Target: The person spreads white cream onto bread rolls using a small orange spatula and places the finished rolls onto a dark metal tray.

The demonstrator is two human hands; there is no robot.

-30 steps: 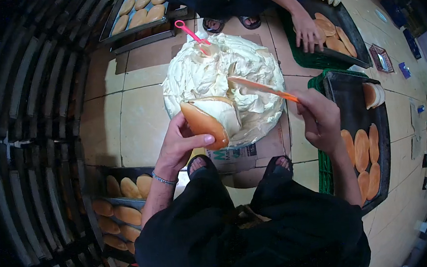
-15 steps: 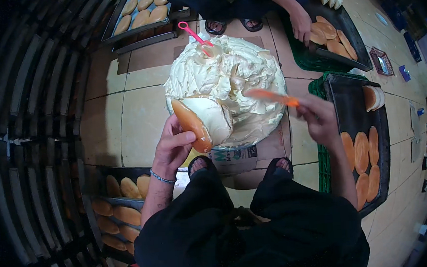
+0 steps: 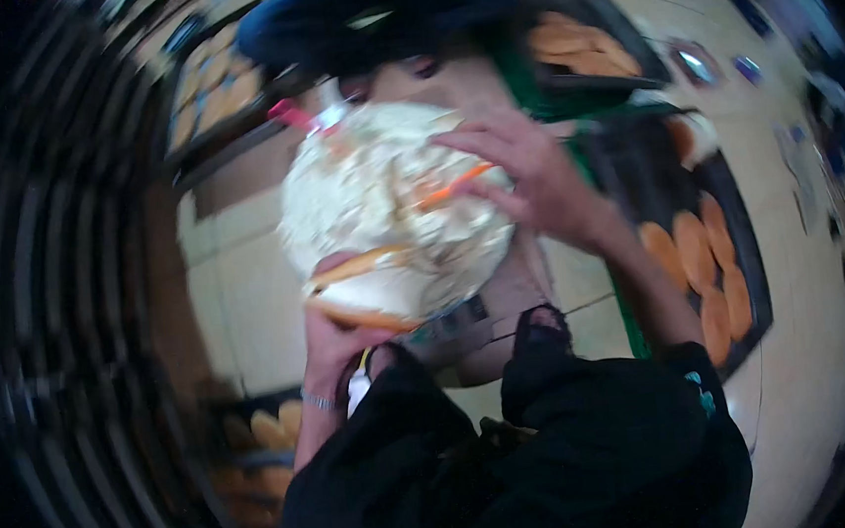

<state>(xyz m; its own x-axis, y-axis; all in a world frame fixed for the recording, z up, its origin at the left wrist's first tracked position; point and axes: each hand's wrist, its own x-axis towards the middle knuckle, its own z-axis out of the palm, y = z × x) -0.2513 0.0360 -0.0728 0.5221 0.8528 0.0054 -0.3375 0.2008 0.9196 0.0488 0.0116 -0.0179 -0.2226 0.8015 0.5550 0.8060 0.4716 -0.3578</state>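
Observation:
In my left hand (image 3: 334,342) is a split bread roll (image 3: 372,313), spread open with a thick layer of white cream inside. It is at the near left edge of a big round bowl heaped with cream (image 3: 337,191). My right hand (image 3: 520,172) is over the right side of the cream, its fingers apart around the orange handle of a spreading spatula (image 3: 451,187). That spatula lies on the cream, and its blade is not clearly visible. At the far left of the bowl, a pink-handled tool (image 3: 294,117) stands in the cream. Motion blurs the picture.
Dark trays of rolls stand on the right (image 3: 701,272), far right (image 3: 584,48), far left (image 3: 215,92) and near left (image 3: 272,435). A cream-filled roll (image 3: 696,138) sits in the right tray. A person in dark clothes (image 3: 374,20) is beyond the bowl. Dark slatted racks (image 3: 80,321) line the left.
My right hand has come left and down over the cream, and its fingers have spread around the spatula. The roll has turned more level in my left hand. The whole view has shifted.

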